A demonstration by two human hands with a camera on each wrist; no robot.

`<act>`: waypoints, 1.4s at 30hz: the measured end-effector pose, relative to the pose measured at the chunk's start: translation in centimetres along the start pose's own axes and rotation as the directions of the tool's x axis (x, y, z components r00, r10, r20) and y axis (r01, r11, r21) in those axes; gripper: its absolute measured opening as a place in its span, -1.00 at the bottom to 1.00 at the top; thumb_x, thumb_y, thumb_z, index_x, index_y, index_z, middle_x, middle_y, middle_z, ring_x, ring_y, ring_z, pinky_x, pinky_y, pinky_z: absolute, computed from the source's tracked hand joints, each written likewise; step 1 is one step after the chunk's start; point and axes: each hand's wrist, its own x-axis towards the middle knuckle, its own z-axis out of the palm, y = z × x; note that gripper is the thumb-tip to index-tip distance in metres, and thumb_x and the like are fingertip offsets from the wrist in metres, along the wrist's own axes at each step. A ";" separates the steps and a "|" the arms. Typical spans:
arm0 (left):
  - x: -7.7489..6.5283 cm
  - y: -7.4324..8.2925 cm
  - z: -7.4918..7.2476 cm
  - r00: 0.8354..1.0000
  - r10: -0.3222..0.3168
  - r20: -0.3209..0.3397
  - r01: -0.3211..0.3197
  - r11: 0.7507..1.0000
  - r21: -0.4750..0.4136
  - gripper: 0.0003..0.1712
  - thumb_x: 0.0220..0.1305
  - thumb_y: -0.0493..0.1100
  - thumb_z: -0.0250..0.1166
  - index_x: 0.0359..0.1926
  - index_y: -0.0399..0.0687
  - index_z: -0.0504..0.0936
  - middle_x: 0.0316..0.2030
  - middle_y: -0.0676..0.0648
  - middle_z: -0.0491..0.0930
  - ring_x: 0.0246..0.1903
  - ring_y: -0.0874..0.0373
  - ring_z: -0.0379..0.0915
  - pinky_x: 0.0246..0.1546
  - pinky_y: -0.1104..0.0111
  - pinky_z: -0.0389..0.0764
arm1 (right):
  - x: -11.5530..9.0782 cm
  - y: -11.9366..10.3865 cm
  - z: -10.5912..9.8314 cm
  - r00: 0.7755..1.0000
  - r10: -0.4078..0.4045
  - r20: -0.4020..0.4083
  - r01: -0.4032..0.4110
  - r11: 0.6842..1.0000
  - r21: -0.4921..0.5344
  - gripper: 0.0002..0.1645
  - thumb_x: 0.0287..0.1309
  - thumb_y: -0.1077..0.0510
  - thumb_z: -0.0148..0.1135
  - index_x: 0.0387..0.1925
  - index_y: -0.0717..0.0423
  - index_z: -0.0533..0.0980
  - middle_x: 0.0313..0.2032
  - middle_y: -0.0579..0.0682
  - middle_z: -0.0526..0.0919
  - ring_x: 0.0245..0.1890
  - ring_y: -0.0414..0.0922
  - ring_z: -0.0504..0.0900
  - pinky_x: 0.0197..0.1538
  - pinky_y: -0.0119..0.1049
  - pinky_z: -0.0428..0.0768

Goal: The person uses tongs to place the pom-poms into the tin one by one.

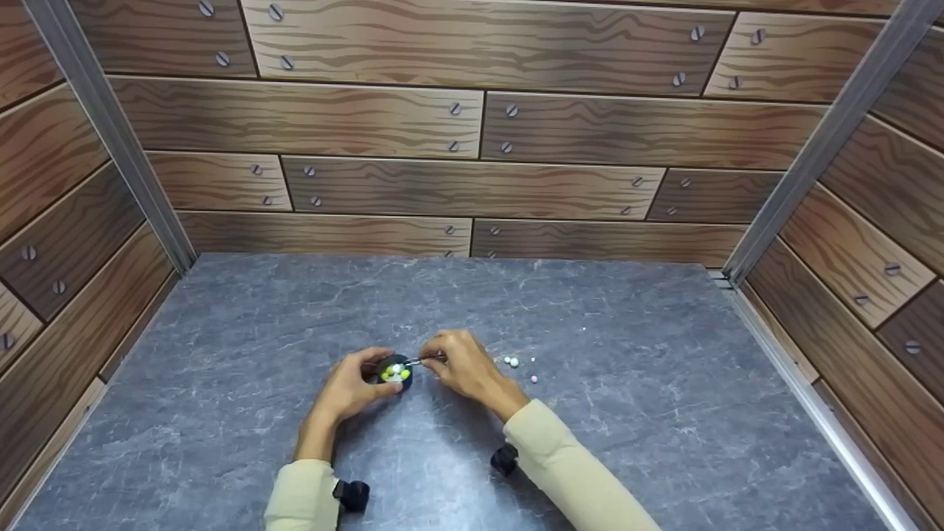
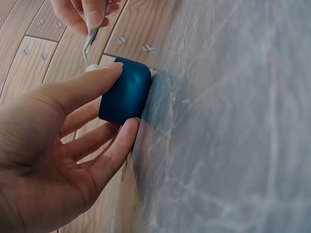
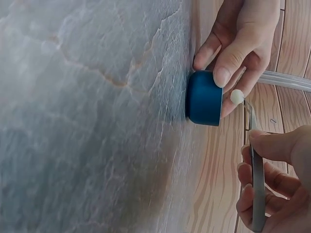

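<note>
A small, round-cornered blue cup point(image 3: 204, 99) stands on the grey marbled tabletop. My left hand point(image 1: 346, 387) grips it, thumb on one side and fingers on the other. Several yellow and white beads point(image 1: 396, 373) show inside the cup in the head view. From the right, my right hand point(image 1: 464, 365) pinches a pair of metal tweezers point(image 3: 258, 189) with bent tips. Those tips hold a whitish round bead point(image 3: 237, 96) just over the cup's open mouth, close to the left thumb in the left wrist view point(image 2: 92, 68).
To the right of the right hand lie several loose beads: white and pale green ones point(image 1: 513, 362), a pink one point(image 1: 534, 380) and tiny white bits point(image 1: 584, 329). Wood-patterned walls point(image 1: 472, 125) with metal corner posts point(image 1: 133, 158) enclose the tabletop point(image 1: 627, 442).
</note>
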 end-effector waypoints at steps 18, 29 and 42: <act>0.2 0.2 -0.2 1.000 0.024 0.009 -0.024 1.000 0.006 -0.36 0.09 -0.24 0.60 0.22 -0.22 0.64 0.11 -0.21 0.71 0.08 -0.11 0.66 0.21 -0.02 0.58 | 0.1 0.1 0.0 0.999 0.032 0.044 -0.030 0.999 -0.035 -0.89 0.21 0.26 0.42 -0.22 0.13 0.78 -0.18 0.04 0.83 -0.14 -0.04 0.80 -0.02 -0.19 0.73; 0.3 0.5 -0.2 1.000 -0.001 0.001 0.001 1.000 0.000 -0.35 0.09 -0.25 0.59 0.23 -0.20 0.63 0.11 -0.19 0.71 0.06 -0.09 0.64 0.18 -0.01 0.58 | -0.8 1.2 -1.8 1.000 -0.014 -0.017 0.014 1.000 -0.009 -0.86 0.18 0.31 0.42 -0.21 0.24 0.76 -0.23 0.12 0.81 -0.20 0.02 0.80 -0.05 -0.16 0.75; -0.1 0.1 -0.1 1.000 -0.006 0.006 0.006 1.000 0.015 -0.37 0.09 -0.24 0.59 0.22 -0.16 0.65 0.13 -0.18 0.70 0.11 -0.12 0.62 0.22 -0.03 0.56 | -4.0 4.9 -4.4 0.996 0.050 -0.071 -0.051 0.998 -0.024 -0.86 0.11 0.37 0.43 -0.25 0.29 0.75 -0.28 0.15 0.81 -0.24 0.07 0.79 -0.08 -0.11 0.75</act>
